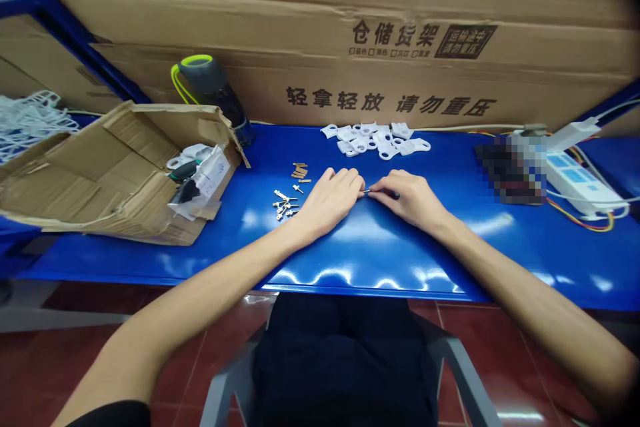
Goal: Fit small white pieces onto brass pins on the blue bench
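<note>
Silvery metal shows in the thin rod (367, 191) between the two hands, just above the middle of the blue counter (500, 247), well in from its front edge. The right hand (407, 195) grips the rod, thumb and forefinger pinched shut on it; a dark piece (395, 195) pokes out beneath that hand, and whether it belongs to the rod is unclear. The left hand (334, 199) is palm down, fingers curled in at the rod's other end; whether they close on anything cannot be told.

Just beside the left hand, toward the counter's left edge, small metal pins with pale heads (283, 205) lie in a loose heap, with flat brown strips (300, 172) above them. Farther back, near the rear edge, white ringed tabs (375, 138) are spread in a cluster. Toward the left corner, an open cardboard box (120, 173) holds a green and black tool (184, 171) and a clear bag (207, 177); a dark bottle with a lime rim (215, 90) leans behind it. Near the right end sits a white power strip (580, 180) with wires.
</note>
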`<state>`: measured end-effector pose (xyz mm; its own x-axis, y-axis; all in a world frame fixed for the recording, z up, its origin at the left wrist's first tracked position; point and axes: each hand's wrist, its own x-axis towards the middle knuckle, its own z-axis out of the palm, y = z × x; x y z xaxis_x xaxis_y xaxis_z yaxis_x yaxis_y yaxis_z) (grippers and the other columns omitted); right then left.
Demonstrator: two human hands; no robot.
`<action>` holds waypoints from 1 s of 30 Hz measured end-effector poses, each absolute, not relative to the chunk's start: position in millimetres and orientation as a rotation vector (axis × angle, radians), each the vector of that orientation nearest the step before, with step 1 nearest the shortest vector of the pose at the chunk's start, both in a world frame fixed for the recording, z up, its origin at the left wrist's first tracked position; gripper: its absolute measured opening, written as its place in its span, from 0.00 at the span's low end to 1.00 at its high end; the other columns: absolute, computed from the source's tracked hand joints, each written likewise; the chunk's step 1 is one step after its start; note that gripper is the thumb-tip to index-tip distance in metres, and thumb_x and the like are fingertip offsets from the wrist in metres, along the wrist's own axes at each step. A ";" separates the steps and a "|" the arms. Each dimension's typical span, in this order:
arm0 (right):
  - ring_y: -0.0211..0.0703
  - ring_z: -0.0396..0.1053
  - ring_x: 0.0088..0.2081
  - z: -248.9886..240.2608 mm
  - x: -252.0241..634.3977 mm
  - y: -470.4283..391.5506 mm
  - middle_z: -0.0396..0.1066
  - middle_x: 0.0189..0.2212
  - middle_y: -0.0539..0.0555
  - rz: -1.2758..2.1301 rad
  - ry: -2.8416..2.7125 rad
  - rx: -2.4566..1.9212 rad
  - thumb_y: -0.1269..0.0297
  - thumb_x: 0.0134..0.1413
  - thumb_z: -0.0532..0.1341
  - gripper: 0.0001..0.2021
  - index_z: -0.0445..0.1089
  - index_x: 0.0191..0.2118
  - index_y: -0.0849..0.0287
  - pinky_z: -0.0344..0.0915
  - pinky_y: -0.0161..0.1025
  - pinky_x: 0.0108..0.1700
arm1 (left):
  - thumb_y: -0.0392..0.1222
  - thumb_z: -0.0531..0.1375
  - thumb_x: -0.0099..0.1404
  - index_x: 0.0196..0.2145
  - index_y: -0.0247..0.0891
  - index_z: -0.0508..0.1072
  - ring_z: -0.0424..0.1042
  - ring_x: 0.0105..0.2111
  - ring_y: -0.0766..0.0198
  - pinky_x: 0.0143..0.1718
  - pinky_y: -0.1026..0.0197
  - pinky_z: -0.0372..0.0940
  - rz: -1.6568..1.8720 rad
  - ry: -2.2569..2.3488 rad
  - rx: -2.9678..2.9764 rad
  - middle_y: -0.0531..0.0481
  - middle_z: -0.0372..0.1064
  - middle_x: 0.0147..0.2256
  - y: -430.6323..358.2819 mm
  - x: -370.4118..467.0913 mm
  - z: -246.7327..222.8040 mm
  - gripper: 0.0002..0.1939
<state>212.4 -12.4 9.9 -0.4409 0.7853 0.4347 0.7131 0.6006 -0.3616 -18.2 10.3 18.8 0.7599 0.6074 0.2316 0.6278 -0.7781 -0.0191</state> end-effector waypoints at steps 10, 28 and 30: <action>0.51 0.72 0.39 13.9 217.3 -11.9 0.80 0.37 0.58 0.058 -2.431 -1.085 0.59 0.74 0.59 0.13 0.81 0.45 0.54 0.67 0.48 0.45 | 0.42 0.50 0.83 0.48 0.37 0.71 0.72 0.48 0.54 0.47 0.52 0.56 -0.471 -1.028 -2.964 0.44 0.75 0.49 15.3 -21.9 11.1 0.11; 0.51 0.73 0.39 19.3 220.4 -12.8 0.80 0.35 0.57 0.176 -2.452 -1.000 0.60 0.74 0.59 0.13 0.82 0.44 0.54 0.69 0.48 0.45 | 0.42 0.53 0.82 0.47 0.38 0.71 0.73 0.46 0.56 0.47 0.53 0.58 -0.516 -1.002 -3.112 0.46 0.75 0.47 15.5 -22.9 10.8 0.08; 0.51 0.74 0.39 18.3 220.1 -12.3 0.80 0.36 0.57 0.251 -2.411 -0.985 0.60 0.73 0.60 0.11 0.82 0.44 0.53 0.70 0.48 0.45 | 0.42 0.53 0.82 0.47 0.38 0.72 0.73 0.46 0.56 0.47 0.53 0.58 -0.515 -1.011 -3.117 0.46 0.75 0.47 16.0 -22.9 11.1 0.09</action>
